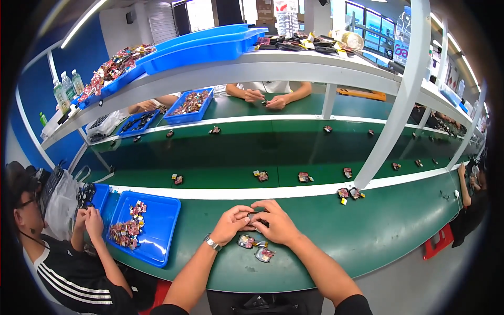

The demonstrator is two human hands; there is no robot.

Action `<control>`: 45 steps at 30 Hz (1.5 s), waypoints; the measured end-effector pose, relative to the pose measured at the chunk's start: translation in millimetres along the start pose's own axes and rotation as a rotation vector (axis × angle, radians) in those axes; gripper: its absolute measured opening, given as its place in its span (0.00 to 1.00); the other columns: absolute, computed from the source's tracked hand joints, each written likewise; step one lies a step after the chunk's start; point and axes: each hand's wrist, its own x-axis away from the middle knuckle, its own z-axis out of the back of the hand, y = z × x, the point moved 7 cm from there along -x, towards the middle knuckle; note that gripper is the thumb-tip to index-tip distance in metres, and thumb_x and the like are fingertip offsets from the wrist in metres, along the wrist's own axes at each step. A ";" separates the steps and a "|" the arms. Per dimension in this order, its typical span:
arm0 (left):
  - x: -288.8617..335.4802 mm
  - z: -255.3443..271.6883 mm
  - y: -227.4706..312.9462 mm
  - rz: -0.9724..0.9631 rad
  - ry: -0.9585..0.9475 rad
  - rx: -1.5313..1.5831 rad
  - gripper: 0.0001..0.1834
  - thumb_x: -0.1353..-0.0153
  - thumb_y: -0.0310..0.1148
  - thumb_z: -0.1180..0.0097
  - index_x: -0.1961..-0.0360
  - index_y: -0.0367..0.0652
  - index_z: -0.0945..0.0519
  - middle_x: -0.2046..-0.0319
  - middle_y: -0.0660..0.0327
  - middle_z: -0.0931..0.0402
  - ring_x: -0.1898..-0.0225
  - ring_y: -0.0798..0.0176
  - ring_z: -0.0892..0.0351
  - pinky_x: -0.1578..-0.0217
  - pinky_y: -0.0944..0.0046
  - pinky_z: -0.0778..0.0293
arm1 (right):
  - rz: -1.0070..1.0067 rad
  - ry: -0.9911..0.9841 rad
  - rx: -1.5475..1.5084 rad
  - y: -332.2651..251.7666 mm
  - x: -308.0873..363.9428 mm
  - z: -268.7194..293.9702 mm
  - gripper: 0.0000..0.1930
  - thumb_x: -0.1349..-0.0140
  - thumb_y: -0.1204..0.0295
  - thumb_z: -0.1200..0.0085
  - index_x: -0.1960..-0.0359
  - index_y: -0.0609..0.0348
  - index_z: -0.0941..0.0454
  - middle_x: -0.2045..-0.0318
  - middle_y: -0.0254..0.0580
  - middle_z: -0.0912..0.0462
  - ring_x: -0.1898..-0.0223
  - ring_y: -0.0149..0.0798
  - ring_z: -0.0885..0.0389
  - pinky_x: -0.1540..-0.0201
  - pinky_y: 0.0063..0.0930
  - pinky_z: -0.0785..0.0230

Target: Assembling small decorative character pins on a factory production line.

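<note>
Above the green tabletop [310,231], both my hands meet round a small dark part [253,216] mostly covered by the fingers. My left hand [230,224], with a metal watch on its wrist, grips it from the left. From the right, my right hand [278,224] closes its thumb and fingers on it. Just below them lie small electronic assemblies: a reddish circuit-board assembly [245,241] with a yellow-and-black piece beside it, and a second board assembly [265,254] closer to the table's front edge.
A blue tray [173,220] of circuit boards stands left, near a seated co-worker [68,257]. Beyond a white rail, a green conveyor belt [226,170] carries several assemblies. Two more assemblies [344,194] rest by the rail near a slanted white post [391,115]. An overhead shelf [294,60] holds blue trays.
</note>
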 end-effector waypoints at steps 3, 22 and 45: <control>0.9 1.1 1.5 -0.013 0.015 0.022 0.15 0.33 0.23 0.52 0.46 0.38 0.31 0.52 0.56 0.23 0.51 0.62 0.21 0.50 0.62 0.21 | -0.108 0.066 -0.025 6.7 2.9 -2.5 0.05 0.46 0.74 0.38 0.67 0.57 0.18 0.50 0.41 0.24 0.49 0.43 0.27 0.52 0.33 0.27; -1.4 4.1 -1.6 -0.045 0.019 0.078 0.13 0.32 0.25 0.51 0.48 0.37 0.31 0.49 0.49 0.25 0.48 0.57 0.22 0.48 0.56 0.22 | -0.244 0.114 -0.203 18.9 7.9 -15.3 0.08 0.45 0.74 0.41 0.63 0.54 0.15 0.50 0.39 0.22 0.45 0.46 0.29 0.44 0.37 0.33; -0.1 6.3 2.2 -0.086 0.065 0.101 0.14 0.31 0.24 0.54 0.46 0.36 0.32 0.51 0.52 0.23 0.49 0.59 0.21 0.47 0.57 0.22 | -0.143 0.290 -0.084 4.0 4.3 -4.6 0.08 0.48 0.79 0.40 0.65 0.58 0.18 0.55 0.41 0.21 0.52 0.44 0.24 0.52 0.32 0.27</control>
